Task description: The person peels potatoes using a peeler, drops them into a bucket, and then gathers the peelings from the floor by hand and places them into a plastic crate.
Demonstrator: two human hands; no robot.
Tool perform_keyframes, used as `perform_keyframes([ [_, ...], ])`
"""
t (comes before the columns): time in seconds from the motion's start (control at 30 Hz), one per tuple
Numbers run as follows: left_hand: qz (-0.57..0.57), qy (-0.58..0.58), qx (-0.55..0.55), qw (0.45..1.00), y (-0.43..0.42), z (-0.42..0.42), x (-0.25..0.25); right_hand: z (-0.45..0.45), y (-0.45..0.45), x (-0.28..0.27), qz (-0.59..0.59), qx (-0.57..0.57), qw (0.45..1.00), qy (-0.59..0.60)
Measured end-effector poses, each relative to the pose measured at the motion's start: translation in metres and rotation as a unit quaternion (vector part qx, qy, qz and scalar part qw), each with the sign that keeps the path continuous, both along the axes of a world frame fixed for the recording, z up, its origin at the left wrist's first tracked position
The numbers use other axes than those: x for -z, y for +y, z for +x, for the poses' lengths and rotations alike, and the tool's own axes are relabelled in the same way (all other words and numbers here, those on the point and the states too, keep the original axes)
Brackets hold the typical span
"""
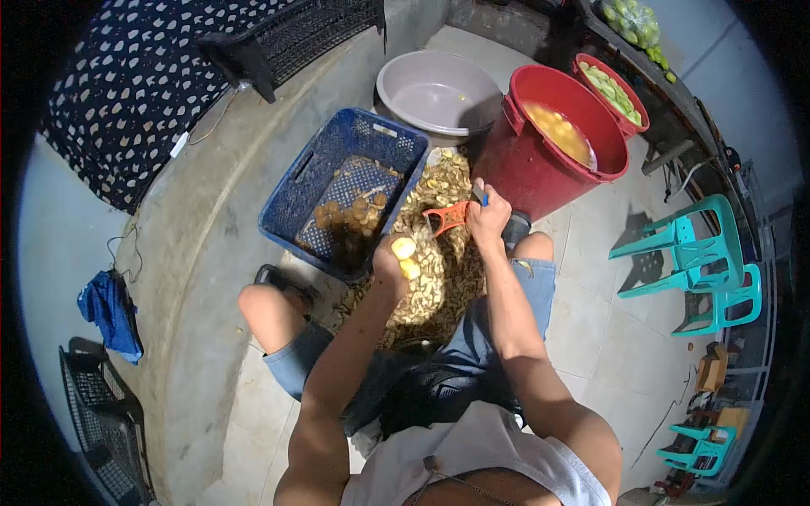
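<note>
My left hand (389,263) is closed around peeled yellow potatoes (405,258), just off the right front corner of a blue crate (280,187). Inside the crate lie several brown unpeeled potatoes (353,216). My right hand (488,218) grips an orange peeler (450,218), its head pointing left towards my left hand; something blue also shows between the fingers. Beneath both hands, a wide heap of peelings (430,295) covers the floor between my legs. Beyond my right hand stands a red bucket (540,181) holding yellow pieces in liquid.
A grey basin (439,88) sits behind the crate. Farther right are a smaller red tub (637,118) of green pieces and turquoise stools (709,244). A low concrete ledge (202,253) curves along the left, with a black crate (295,46) on it.
</note>
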State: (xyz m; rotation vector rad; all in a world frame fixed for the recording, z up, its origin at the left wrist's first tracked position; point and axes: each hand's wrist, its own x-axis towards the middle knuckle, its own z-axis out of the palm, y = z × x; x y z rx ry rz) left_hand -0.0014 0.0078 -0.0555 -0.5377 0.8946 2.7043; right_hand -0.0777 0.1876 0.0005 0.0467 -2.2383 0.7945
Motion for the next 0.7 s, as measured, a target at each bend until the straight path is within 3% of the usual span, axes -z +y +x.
perform_keyframes([
  [0.07, -0.019, -0.009, -0.022, 1.000, 0.001, -0.001, 0.003, 0.006, -0.003, 0.001, -0.065, -0.058, 0.994, -0.060],
  [0.1, -0.038, -0.082, -0.074, 0.993, 0.010, -0.004, -0.004, 0.015, -0.016, -0.008, 0.003, -0.093, 0.994, 0.057],
  [0.13, -0.038, -0.083, -0.072, 0.993, 0.014, -0.007, -0.002, 0.018, -0.014, -0.002, 0.064, -0.124, 0.989, 0.041],
  [0.2, 0.016, -0.060, -0.076, 0.995, 0.016, -0.005, 0.004, 0.011, -0.011, 0.002, 0.031, -0.081, 0.996, 0.022],
  [0.23, -0.034, -0.041, -0.035, 0.998, 0.011, 0.000, -0.011, 0.006, -0.001, 0.008, 0.028, -0.040, 0.999, 0.015],
  [0.3, 0.015, 0.002, -0.001, 1.000, -0.002, -0.002, 0.014, -0.001, 0.011, 0.002, -0.032, 0.036, 0.998, 0.027],
  [0.33, 0.066, 0.039, 0.032, 0.997, -0.006, -0.004, 0.019, -0.003, 0.019, -0.003, -0.030, 0.049, 0.996, -0.065],
  [0.4, 0.089, -0.020, 0.006, 0.996, -0.004, -0.005, 0.029, -0.001, 0.025, -0.005, -0.058, 0.036, 0.993, -0.094],
  [0.47, 0.098, -0.049, 0.022, 0.994, -0.005, -0.007, 0.035, -0.001, 0.031, 0.001, -0.090, 0.007, 0.995, -0.030],
  [0.5, 0.032, 0.036, 0.040, 0.998, -0.005, -0.010, 0.075, 0.005, 0.031, -0.010, -0.137, -0.003, 0.990, -0.039],
  [0.57, 0.037, -0.002, 0.171, 0.985, -0.013, -0.002, 0.115, 0.006, 0.038, -0.014, -0.213, 0.003, 0.975, -0.055],
  [0.63, -0.030, -0.102, 0.180, 0.978, 0.000, 0.013, 0.114, 0.003, 0.051, -0.008, -0.289, -0.008, 0.956, -0.053],
  [0.67, -0.037, -0.095, 0.191, 0.976, 0.006, 0.020, 0.127, 0.007, 0.060, -0.015, -0.285, -0.015, 0.957, -0.054],
  [0.7, -0.100, -0.160, 0.217, 0.958, 0.011, 0.023, 0.145, 0.009, 0.066, -0.017, -0.348, -0.037, 0.936, -0.036],
])
